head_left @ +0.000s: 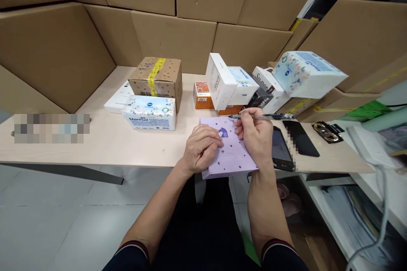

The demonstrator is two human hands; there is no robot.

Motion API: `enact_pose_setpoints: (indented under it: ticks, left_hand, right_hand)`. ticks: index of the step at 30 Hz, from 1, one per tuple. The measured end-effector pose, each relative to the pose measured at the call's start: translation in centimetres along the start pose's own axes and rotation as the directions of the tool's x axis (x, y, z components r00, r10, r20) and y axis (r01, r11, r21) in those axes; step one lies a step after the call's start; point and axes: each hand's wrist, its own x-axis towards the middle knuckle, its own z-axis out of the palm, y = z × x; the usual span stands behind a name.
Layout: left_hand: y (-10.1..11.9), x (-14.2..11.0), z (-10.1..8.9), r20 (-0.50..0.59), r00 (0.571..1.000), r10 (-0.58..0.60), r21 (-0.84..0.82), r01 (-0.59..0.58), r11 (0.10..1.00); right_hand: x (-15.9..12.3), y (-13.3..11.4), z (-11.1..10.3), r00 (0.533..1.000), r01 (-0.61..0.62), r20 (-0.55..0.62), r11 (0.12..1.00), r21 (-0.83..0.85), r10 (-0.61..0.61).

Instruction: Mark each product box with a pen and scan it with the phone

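Observation:
A flat lilac box [230, 156] with a dark horse print lies at the near edge of the pale table [104, 144]. My left hand [201, 147] rests on its left side, fingers curled and pressing down on it. My right hand [255, 135] is on the box's right side, closed round a dark pen [263, 116] that lies level, its tip pointing left over the box's far edge.
Several boxes stand behind: a taped brown carton [157, 77], a tissue pack [150, 112], white boxes [221, 79], an orange box [202, 95], a floral tissue box [307, 74]. Two phones [280, 149] and a clip [327, 131] lie right. Cardboard walls enclose the table.

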Motion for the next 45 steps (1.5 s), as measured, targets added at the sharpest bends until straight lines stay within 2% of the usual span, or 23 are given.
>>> enact_pose_setpoints:
  ticks: [6,27,31,34,37,39,41,43,45]
  left_hand:
    - [-0.1,-0.1,-0.1,-0.008,1.0,0.003,-0.022,-0.003,1.0]
    - [-0.1,-0.1,0.1,-0.022,1.0,0.002,-0.041,-0.003,0.999]
    - [-0.1,-0.1,0.2,-0.029,1.0,0.009,-0.046,-0.01,0.999]
    - [-0.2,-0.2,0.1,-0.025,1.0,0.008,-0.043,-0.009,0.999]
    - [-0.2,-0.4,0.0,-0.024,1.0,-0.002,-0.028,0.001,1.0]
    - [-0.2,-0.5,0.0,-0.027,1.0,-0.015,-0.015,0.015,1.0]
    - [-0.1,-0.6,0.0,-0.031,0.999,-0.032,-0.009,0.032,0.999]
    - [-0.1,-0.6,0.1,-0.036,0.999,-0.039,-0.008,0.039,0.999]
    - [-0.1,-0.6,0.1,-0.039,0.998,-0.04,-0.005,0.04,0.999]
  right_hand:
    - [-0.2,-0.1,-0.2,0.996,0.093,0.031,0.979,-0.182,-0.089]
    - [-0.2,-0.2,-0.2,0.992,0.119,0.063,0.963,-0.241,-0.107]
    - [-0.4,-0.1,0.0,0.998,0.059,-0.027,0.995,-0.082,-0.062]
    - [-0.6,0.8,-0.1,0.983,0.092,-0.16,0.995,0.035,-0.085]
    - [-0.9,2.6,-1.3,0.955,0.131,-0.258,0.989,-0.071,-0.145]
    - [-1.3,4.3,-2.7,0.952,0.152,-0.217,0.951,-0.269,-0.214]
    - [-1.6,5.8,-4.1,0.955,0.228,-0.046,0.826,-0.515,-0.292]
    - [-1.8,6.9,-5.2,0.952,0.301,0.17,0.664,-0.684,-0.255]
    - [-1.8,7.4,-5.6,0.936,0.345,0.322,0.541,-0.767,-0.141]
